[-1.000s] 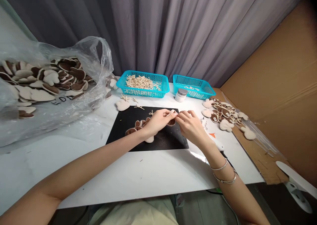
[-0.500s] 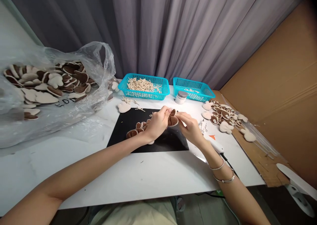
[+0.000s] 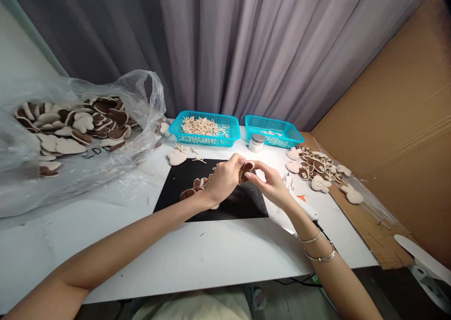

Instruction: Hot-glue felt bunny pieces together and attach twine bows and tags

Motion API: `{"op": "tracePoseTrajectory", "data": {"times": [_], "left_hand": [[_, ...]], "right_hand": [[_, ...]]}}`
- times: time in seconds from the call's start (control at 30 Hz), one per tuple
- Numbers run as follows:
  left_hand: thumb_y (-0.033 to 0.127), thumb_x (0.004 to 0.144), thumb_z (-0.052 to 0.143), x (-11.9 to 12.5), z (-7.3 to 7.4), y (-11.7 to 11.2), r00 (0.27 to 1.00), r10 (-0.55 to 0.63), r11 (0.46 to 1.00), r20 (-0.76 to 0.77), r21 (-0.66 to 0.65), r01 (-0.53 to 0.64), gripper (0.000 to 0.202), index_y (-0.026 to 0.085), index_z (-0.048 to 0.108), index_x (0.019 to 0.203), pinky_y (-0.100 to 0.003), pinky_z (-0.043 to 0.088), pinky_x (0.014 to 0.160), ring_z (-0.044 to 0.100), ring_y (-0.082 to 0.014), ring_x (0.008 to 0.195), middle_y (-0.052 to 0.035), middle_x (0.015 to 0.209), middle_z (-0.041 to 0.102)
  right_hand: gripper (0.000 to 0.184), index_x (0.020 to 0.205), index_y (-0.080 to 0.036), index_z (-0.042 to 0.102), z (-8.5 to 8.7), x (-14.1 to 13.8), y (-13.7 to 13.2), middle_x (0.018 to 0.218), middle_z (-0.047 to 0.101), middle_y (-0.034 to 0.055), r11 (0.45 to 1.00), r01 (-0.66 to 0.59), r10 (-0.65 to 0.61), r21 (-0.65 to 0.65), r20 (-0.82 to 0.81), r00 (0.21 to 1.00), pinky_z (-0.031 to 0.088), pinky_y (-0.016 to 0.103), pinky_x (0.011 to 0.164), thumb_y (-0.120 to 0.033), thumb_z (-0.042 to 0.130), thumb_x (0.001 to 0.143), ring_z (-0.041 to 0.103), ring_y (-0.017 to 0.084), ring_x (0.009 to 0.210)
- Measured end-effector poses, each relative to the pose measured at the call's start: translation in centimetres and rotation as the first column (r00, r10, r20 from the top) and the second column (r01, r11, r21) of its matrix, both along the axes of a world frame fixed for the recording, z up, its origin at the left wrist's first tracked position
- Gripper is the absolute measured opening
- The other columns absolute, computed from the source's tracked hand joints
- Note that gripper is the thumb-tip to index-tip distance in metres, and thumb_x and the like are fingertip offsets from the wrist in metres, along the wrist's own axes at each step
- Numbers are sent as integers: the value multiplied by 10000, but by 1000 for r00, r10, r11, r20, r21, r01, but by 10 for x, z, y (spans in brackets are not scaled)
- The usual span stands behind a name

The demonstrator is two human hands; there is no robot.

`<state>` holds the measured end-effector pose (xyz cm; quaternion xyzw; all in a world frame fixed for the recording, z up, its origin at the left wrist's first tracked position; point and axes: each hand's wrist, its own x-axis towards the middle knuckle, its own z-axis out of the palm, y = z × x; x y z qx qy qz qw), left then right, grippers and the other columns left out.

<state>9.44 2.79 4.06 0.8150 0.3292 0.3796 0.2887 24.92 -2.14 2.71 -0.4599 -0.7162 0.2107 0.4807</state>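
Note:
Over the black mat (image 3: 246,209), my left hand (image 3: 223,181) and my right hand (image 3: 270,183) both grip one small brown plush piece (image 3: 248,166) with a pale edge. My left fingers are closed on its left side. On the right side, my right thumb and fingers pinch it. Part of the piece is hidden by the fingers. More brown-and-white plush pieces (image 3: 190,193) lie on the mat, partly behind my left hand. A white corded tool (image 3: 310,211) like a glue gun rests beside my right forearm.
A clear plastic bag (image 3: 116,169) of plush pieces stands at left. Behind the mat are a blue basket (image 3: 211,141) of cream bows, another blue basket (image 3: 278,139) and a grey-lidded jar (image 3: 257,143). Plush pieces with bows (image 3: 313,165) are heaped at right near clear sticks (image 3: 373,209).
The plush piece has been turned between my hands, and my right thumb now shows on its front. The whole view has shifted slightly, with the table appearing lower.

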Motion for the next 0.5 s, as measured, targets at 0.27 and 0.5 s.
{"op": "tracePoseTrajectory", "data": {"times": [0.27, 0.5], "left_hand": [[381, 938, 271, -4, -3, -3, 995, -16, 1000, -97, -16, 14, 318, 198, 465, 765, -206, 326, 483, 468, -113, 488, 27, 559, 499], [391, 923, 383, -5, -11, 7, 998, -22, 985, -55, 168, 31, 299, 186, 430, 1136, -243, 466, 657, 614, -149, 741, -27, 832, 631]], "right_hand": [[165, 957, -226, 574, 0, 5, 1, 1020, 610, 66, 998, -50, 48, 24, 66, 997, 429, 353, 875, -348, 562, 846, 557, 210, 973], [147, 815, -205, 553, -6, 6, 6, 811, 601, 17, 997, 77, -76, -19, 28, 997, 432, 292, 731, -342, 529, 865, 553, 162, 772]]}}
